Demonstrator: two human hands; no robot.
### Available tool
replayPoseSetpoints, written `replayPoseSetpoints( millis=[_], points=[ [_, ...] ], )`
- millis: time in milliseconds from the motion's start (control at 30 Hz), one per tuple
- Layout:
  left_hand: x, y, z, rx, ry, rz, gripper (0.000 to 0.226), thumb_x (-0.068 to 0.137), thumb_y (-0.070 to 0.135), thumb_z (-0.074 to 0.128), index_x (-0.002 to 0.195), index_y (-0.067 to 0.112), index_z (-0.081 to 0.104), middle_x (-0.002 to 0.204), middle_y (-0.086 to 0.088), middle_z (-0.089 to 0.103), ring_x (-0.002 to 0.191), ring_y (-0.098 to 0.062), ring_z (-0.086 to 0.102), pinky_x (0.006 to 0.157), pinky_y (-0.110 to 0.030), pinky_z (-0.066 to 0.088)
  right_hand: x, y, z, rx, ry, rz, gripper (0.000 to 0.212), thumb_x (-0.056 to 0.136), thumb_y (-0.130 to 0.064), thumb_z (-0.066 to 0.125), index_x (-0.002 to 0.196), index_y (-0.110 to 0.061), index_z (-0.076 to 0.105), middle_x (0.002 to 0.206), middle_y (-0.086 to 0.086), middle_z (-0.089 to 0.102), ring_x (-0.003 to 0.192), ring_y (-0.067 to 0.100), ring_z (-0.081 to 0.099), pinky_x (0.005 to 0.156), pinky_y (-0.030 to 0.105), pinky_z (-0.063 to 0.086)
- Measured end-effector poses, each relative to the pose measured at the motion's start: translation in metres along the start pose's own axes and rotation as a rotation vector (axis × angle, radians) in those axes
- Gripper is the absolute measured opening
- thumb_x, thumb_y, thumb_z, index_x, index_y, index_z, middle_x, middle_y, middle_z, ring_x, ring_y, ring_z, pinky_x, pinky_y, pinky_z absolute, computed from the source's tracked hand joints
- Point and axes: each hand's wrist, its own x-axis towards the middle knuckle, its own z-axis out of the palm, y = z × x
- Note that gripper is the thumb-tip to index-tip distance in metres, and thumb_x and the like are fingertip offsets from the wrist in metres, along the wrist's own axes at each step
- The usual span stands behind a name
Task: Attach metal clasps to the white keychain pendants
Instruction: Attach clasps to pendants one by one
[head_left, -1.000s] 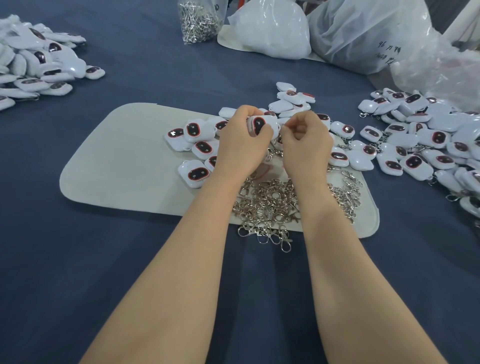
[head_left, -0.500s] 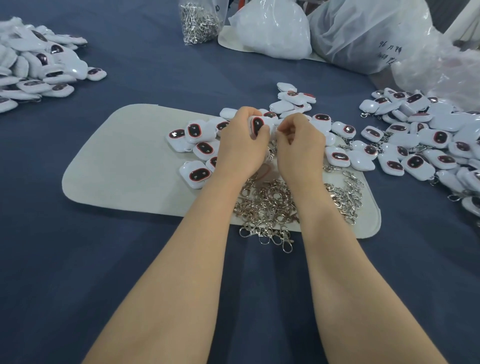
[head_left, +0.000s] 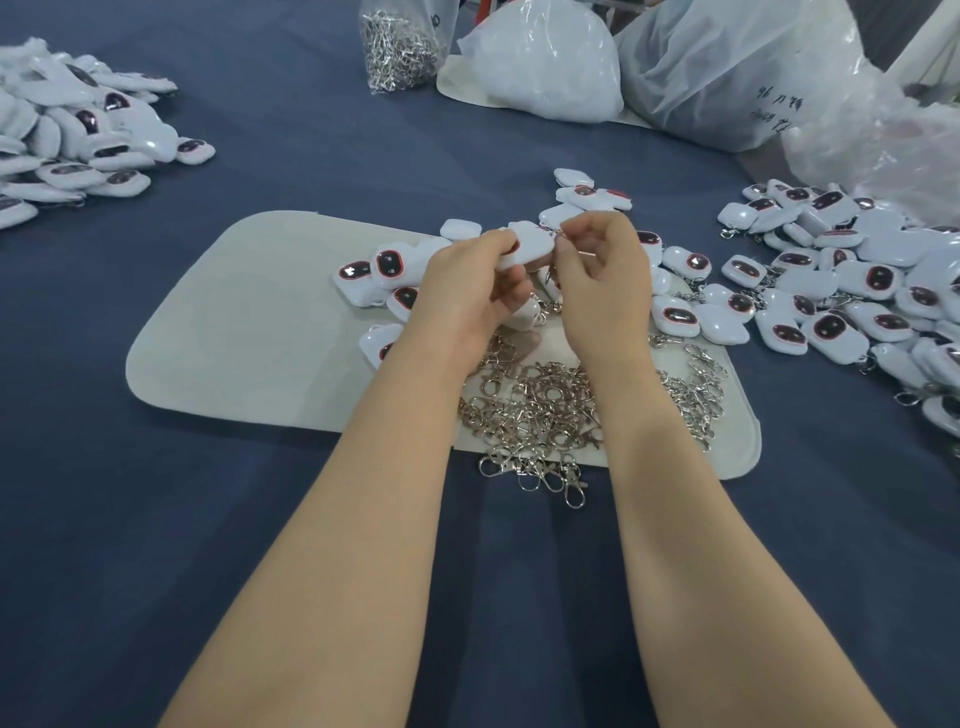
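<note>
1. Left hand (head_left: 467, 291) grips one pendant (head_left: 527, 248), fingers curled round its left end, and holds it up over the mat (head_left: 249, 332).
2. Right hand (head_left: 602, 275) pinches a clasp (head_left: 560, 237) at the pendant's right end. Only a glint of metal shows there. The ring itself is too small to read.
3. Change: half a second ago the pendant's dark face pointed at the camera. Now it is turned so the plain white side shows and it lies more level between the hands.
4. Change: the right hand's fingertips have closed in on the pendant's end, and the two hands sit tight together.
5. Meaning: probably mid-attach, with the ring being worked onto the pendant's loop. Can't tell if it is through yet.
6. Clasp pile (head_left: 540, 405) lies on the mat's near edge below the wrists, with a few clasps spilling onto the blue surface (head_left: 208, 519). It looks unmoved.
7. Bare pendants (head_left: 387, 267) sit on the mat just left of the hands, so plenty are left to do.
8. Right heap (head_left: 857, 291) shows clasps on some pieces, likely the finished ones.
</note>
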Motion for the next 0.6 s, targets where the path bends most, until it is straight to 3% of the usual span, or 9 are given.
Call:
replayPoseSetpoints(
  millis=[133, 233, 300, 400, 500, 600],
  points=[
    [0.0, 0.001, 0.0, -0.041, 0.0, -0.03, 0.014, 0.092, 0.006, 0.055, 0.078, 0.006, 0.057, 0.057, -0.002, 0.05, 0.04, -0.003, 0.049, 0.045, -0.015, 0.046, 0.0, 0.0, 0.004, 0.013, 0.045, -0.009, 0.014, 0.093, -0.003, 0.05, 0.094, -0.017, 0.049, 0.086, -0.008, 0.057, 0.085, 0.018, 0.06, 0.079, 0.028, 0.05],
    [0.0, -0.001, 0.002, 0.015, 0.035, 0.026, 0.009, 0.092, 0.009, 0.057, 0.084, 0.005, 0.058, 0.06, -0.002, 0.053, 0.045, -0.003, 0.052, 0.047, -0.016, 0.048, -0.001, 0.002, 0.003, -0.074, 0.084, -0.059, 0.013, 0.092, -0.004, 0.051, 0.093, -0.016, 0.052, 0.081, -0.013, 0.055, 0.08, 0.012, 0.057, 0.074, 0.018, 0.046],
    [0.0, -0.003, 0.003, 0.137, 0.07, 0.116, 0.008, 0.092, 0.011, 0.058, 0.097, 0.005, 0.056, 0.067, -0.003, 0.057, 0.046, -0.004, 0.055, 0.053, -0.02, 0.052, -0.001, 0.003, 0.002, -0.134, 0.091, -0.076, 0.011, 0.092, -0.002, 0.05, 0.093, -0.011, 0.057, 0.08, -0.011, 0.057, 0.079, 0.012, 0.055, 0.072, 0.014, 0.044],
    [-0.001, -0.006, 0.002, 0.421, 0.102, 0.339, 0.01, 0.092, 0.013, 0.057, 0.1, 0.014, 0.051, 0.079, -0.003, 0.062, 0.052, -0.007, 0.059, 0.07, -0.033, 0.058, -0.001, 0.004, 0.003, -0.212, 0.069, -0.099, 0.013, 0.09, 0.0, 0.049, 0.095, -0.003, 0.06, 0.086, 0.002, 0.063, 0.081, 0.018, 0.058, 0.078, 0.026, 0.047],
    [-0.004, -0.007, 0.001, 0.624, 0.069, 0.52, 0.01, 0.093, 0.016, 0.054, 0.1, 0.023, 0.049, 0.088, -0.009, 0.064, 0.07, -0.021, 0.06, 0.082, -0.043, 0.053, -0.002, 0.005, 0.003, -0.26, 0.039, -0.129, 0.013, 0.09, 0.0, 0.048, 0.094, -0.002, 0.061, 0.085, 0.004, 0.064, 0.081, 0.022, 0.059, 0.078, 0.033, 0.047],
    [-0.004, -0.009, 0.0, 0.654, 0.056, 0.552, 0.011, 0.095, 0.018, 0.052, 0.104, 0.024, 0.05, 0.09, -0.005, 0.062, 0.075, -0.024, 0.059, 0.083, -0.043, 0.052, -0.003, 0.004, 0.003, -0.199, 0.018, -0.099, 0.014, 0.09, 0.0, 0.049, 0.097, -0.005, 0.059, 0.084, -0.002, 0.062, 0.08, 0.017, 0.058, 0.077, 0.023, 0.047]
  ],
)
